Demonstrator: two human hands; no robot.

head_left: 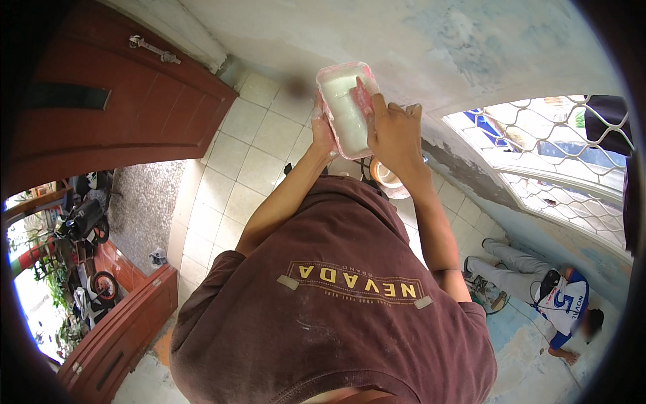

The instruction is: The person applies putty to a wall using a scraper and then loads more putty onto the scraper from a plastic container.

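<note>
A rectangular tub (341, 66) with a pinkish, paste-smeared rim is held in front of me. Smooth white paste (345, 111) covers its inside. My left hand (324, 136) grips the tub's left side, its fingers partly hidden beneath. Closed around a reddish flat scraper (361, 96), my right hand (397, 132) is over the tub's right edge. The scraper's blade meets the paste; its lower end is hidden by my fingers. Below my right wrist stands a round bucket (385, 174) with an orange-brown rim, partly covered by my arm.
A patchy plastered wall (404, 40) rises ahead. At right is a window with a white metal grille (562, 145). Another person (558, 296) is low by the right wall. Brown doors (128, 87) stand at left, with motorcycles (87, 215) beyond. Pale tiles (245, 124) cover the floor.
</note>
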